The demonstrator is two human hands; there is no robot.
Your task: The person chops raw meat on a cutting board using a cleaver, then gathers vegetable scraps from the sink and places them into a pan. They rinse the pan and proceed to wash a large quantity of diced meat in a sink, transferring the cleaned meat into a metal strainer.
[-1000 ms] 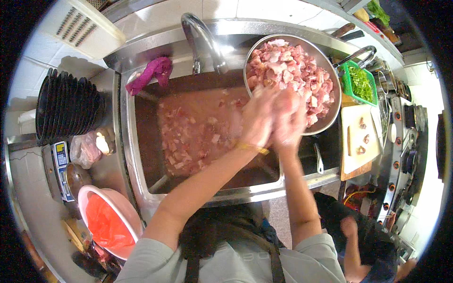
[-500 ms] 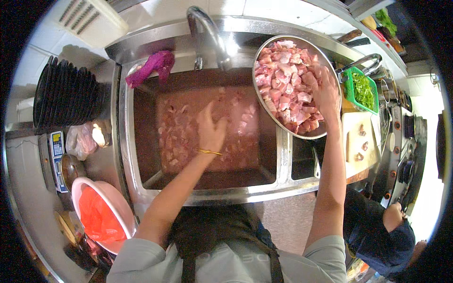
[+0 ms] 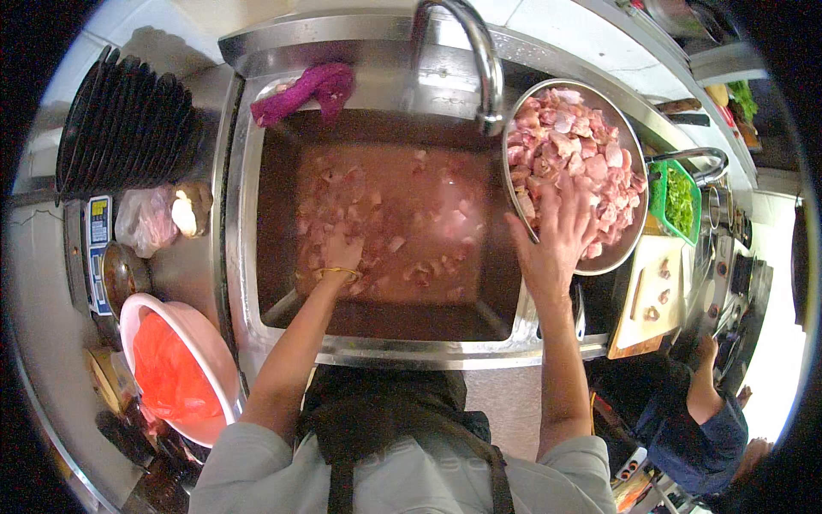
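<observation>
Murky reddish water (image 3: 398, 201) fills much of the steel sink (image 3: 428, 352), with pieces of raw meat lying in it. My left hand (image 3: 342, 250) is dipped in that water at the left side among the pieces; its fingers are under the surface and hard to make out. A round metal basin (image 3: 632, 133) heaped with raw meat chunks (image 3: 578, 141) sits tilted over the sink's right side. Spread fingers of my right hand (image 3: 552, 236) lie on the near part of the heap, the thumb by the basin's left rim.
A curved faucet (image 3: 488, 77) hangs over the sink's back edge, with a purple mesh cloth (image 3: 308, 90) to its left. Black stacked trays (image 3: 120, 133) and a white bowl with a red bag (image 3: 175, 368) stand left. Right are a green basket (image 3: 658, 199), a cutting board (image 3: 644, 321) and another person (image 3: 685, 411).
My left hand has gone down into the water, toward the left and nearer me. My right hand has shifted from the basin's right side to the near-left part of the meat. The view has shifted.
</observation>
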